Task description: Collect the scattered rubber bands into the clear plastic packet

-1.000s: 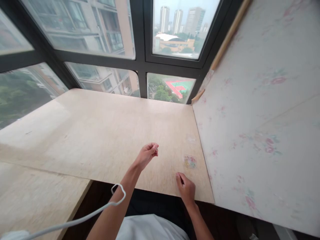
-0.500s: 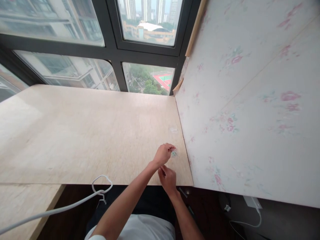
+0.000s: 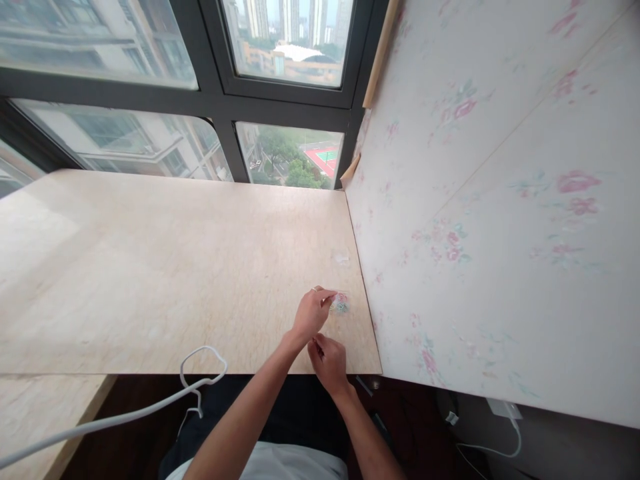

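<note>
My left hand [image 3: 314, 311] reaches across to the left side of a small clear container [image 3: 341, 303] near the right end of the pale tabletop. Tiny pink and green pieces show in the container, too small to name. Thumb and forefinger are pinched together at its edge; what they hold I cannot make out. Closer to the front edge, my right hand [image 3: 331, 360] is closed, fingertips together. A small reddish bit shows at those fingertips, but its kind is unclear. Behind the container lies a flat, clear piece [image 3: 341, 257], perhaps plastic.
A pale, marbled tabletop [image 3: 150, 267] runs up to the dark-framed window [image 3: 280, 107]. On the right stands a flower-patterned wall panel [image 3: 490, 267]. A white looped cable or stand [image 3: 130, 417] crosses the front left. White cords hang below at the right.
My left hand has drawn back slightly from the container, so more of its pink pieces show. Both hands stay closed. The whole view has shifted a little.
</note>
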Action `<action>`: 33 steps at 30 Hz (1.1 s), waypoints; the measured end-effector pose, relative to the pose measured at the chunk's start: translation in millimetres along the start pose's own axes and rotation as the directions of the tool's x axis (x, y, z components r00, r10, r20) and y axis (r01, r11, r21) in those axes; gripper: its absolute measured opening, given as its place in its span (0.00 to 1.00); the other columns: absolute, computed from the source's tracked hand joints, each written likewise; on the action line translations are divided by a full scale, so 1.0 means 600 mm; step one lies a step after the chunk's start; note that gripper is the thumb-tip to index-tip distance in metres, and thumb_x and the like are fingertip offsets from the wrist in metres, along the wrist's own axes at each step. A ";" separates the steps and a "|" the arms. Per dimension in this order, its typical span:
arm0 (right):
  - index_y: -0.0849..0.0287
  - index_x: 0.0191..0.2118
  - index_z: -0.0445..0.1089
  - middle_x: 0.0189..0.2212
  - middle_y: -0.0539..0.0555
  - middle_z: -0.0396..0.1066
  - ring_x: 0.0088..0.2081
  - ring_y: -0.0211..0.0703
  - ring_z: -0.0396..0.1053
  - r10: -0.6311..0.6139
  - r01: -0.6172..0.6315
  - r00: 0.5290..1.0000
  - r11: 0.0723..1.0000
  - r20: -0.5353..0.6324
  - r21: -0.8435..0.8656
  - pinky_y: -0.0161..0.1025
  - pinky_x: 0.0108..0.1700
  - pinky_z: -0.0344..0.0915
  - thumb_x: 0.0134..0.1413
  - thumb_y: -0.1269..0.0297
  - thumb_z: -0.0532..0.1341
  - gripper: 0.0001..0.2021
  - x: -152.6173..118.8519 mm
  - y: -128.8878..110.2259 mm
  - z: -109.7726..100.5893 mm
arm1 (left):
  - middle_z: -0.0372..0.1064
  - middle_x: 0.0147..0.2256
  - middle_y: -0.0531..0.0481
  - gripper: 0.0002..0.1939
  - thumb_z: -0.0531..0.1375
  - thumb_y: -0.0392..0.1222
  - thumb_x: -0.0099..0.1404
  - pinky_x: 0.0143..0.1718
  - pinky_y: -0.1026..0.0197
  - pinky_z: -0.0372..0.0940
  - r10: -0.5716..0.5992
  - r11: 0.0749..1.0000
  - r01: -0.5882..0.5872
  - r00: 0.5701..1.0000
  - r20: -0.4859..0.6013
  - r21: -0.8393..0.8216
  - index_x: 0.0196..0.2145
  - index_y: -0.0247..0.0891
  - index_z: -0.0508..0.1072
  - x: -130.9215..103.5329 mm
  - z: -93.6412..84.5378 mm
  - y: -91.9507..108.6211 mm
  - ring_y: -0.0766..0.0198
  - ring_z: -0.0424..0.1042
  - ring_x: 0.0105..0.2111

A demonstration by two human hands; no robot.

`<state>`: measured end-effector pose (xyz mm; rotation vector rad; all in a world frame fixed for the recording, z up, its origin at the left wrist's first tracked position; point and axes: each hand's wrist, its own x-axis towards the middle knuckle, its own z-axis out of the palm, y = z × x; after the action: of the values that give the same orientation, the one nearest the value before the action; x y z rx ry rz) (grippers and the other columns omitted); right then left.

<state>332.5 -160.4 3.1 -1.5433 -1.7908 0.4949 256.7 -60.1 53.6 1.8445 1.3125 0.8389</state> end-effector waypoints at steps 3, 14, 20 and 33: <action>0.60 0.30 0.72 0.22 0.53 0.71 0.24 0.39 0.67 0.028 -0.029 0.999 0.997 0.019 0.077 0.34 0.28 0.56 0.63 0.60 0.50 0.17 0.001 -0.005 -0.005 | 0.74 0.33 0.47 0.12 0.55 0.38 0.64 0.36 0.60 0.65 -0.034 0.999 0.037 0.995 -0.090 0.024 0.39 0.40 0.78 -0.016 -0.029 -0.035 0.62 0.71 0.32; 0.59 0.43 0.72 0.23 0.50 0.69 0.25 0.40 0.67 0.289 -0.312 0.950 0.836 0.120 0.452 0.35 0.26 0.65 0.58 0.57 0.55 0.14 0.004 0.022 -0.032 | 0.75 0.36 0.48 0.12 0.54 0.43 0.65 0.36 0.59 0.67 -0.121 0.992 0.125 0.956 -0.267 -0.004 0.37 0.39 0.75 -0.117 -0.131 -0.144 0.61 0.73 0.35; 0.60 0.47 0.69 0.30 0.53 0.70 0.29 0.41 0.67 0.350 -0.288 0.926 0.898 -0.144 0.332 0.38 0.32 0.66 0.57 0.58 0.57 0.16 0.016 0.026 -0.036 | 0.72 0.33 0.48 0.12 0.52 0.44 0.67 0.32 0.63 0.65 0.011 1.000 -0.013 0.980 -0.196 -0.011 0.38 0.39 0.75 -0.152 -0.149 -0.162 0.63 0.71 0.31; 0.62 0.56 0.61 0.53 0.63 0.63 0.54 0.50 0.62 0.154 -0.171 0.984 0.948 -0.084 -0.269 0.47 0.56 0.58 0.51 0.62 0.59 0.26 0.301 0.079 -0.067 | 0.70 0.31 0.49 0.12 0.53 0.44 0.67 0.32 0.63 0.64 0.057 0.982 -0.088 0.981 -0.187 -0.165 0.38 0.39 0.75 -0.188 -0.168 -0.176 0.64 0.70 0.31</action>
<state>388.2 17.4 45.1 -1.8879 -1.7490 0.2785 90.5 -125.7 8.0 1.7202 1.2443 1.1470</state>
